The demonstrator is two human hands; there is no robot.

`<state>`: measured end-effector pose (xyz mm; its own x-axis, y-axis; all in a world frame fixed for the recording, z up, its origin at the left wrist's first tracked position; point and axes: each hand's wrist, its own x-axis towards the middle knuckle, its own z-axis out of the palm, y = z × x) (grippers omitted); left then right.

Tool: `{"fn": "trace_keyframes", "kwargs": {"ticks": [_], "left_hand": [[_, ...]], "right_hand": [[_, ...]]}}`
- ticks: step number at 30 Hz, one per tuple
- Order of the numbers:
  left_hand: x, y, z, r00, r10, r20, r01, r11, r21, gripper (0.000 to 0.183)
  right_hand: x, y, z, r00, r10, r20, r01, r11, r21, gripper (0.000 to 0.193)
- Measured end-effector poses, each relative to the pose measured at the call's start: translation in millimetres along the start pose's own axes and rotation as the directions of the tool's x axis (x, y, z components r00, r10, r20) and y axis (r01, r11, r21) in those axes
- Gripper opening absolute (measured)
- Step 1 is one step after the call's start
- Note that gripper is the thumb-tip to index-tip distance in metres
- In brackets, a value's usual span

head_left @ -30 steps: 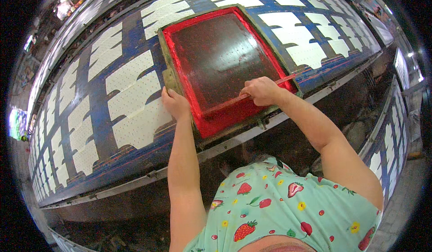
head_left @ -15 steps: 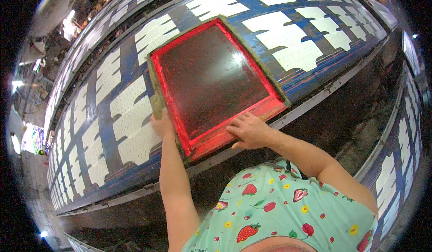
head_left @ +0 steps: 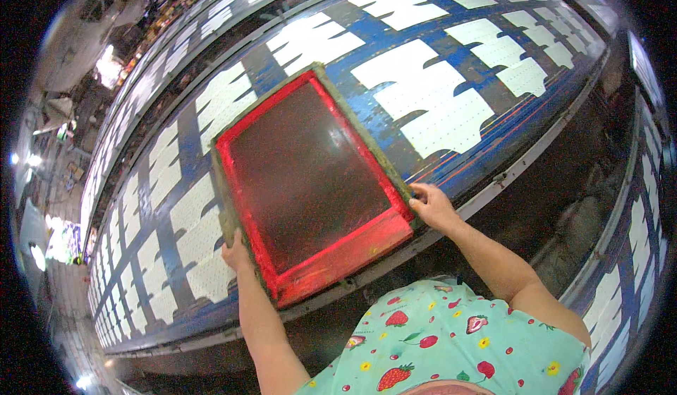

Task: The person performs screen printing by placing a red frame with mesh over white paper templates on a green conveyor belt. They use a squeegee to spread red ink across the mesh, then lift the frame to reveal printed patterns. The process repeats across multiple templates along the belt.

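Since half a second ago, my right hand [head_left: 434, 208] has left the near red strip and gone out to the right edge of the screen frame [head_left: 342, 257]; my left hand [head_left: 237, 255] has stayed on the opposite side. From the head camera, taking the frame's middle as the clock's centre, my right hand sits just past three o'clock, thumb and fingers pinching the rim near its corner. My left hand is closed on the left edge, between seven and eight, its fingertips partly hidden. The frame, red-bordered around a dark panel [head_left: 307, 176], lies over the blue-and-grey table [head_left: 370, 116], its lower strip at the near edge; whether it is raised I cannot tell. White cut pieces [head_left: 458, 123] flank it at two o'clock and eight. My mint fruit-print shirt [head_left: 430, 345] fills five o'clock.
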<state>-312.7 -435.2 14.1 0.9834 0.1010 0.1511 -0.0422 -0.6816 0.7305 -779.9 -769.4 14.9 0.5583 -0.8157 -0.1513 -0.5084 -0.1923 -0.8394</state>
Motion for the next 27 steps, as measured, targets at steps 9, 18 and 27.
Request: {"fn": "trace_keyframes", "kwargs": {"ticks": [9, 18, 27], "left_hand": [[12.3, -12.6, 0.9, 0.955, -0.076, 0.287, 0.188, 0.903, -0.386, 0.048], [3.0, 8.3, -11.3, 0.969, -0.103, 0.223, 0.162, 0.950, -0.266, 0.043], [-6.7, 45.9, -10.5, 0.899, -0.086, 0.430, 0.343, 0.749, -0.567, 0.035]], "right_hand": [[6.1, 3.3, 22.6, 0.973, 0.225, 0.051, -0.230, 0.925, 0.301, 0.040], [9.9, -22.2, 14.2, 0.969, 0.247, 0.012, -0.239, 0.926, 0.291, 0.041], [23.9, -41.0, -49.0, 0.992, -0.007, -0.129, 0.028, 0.986, 0.163, 0.039]]}}
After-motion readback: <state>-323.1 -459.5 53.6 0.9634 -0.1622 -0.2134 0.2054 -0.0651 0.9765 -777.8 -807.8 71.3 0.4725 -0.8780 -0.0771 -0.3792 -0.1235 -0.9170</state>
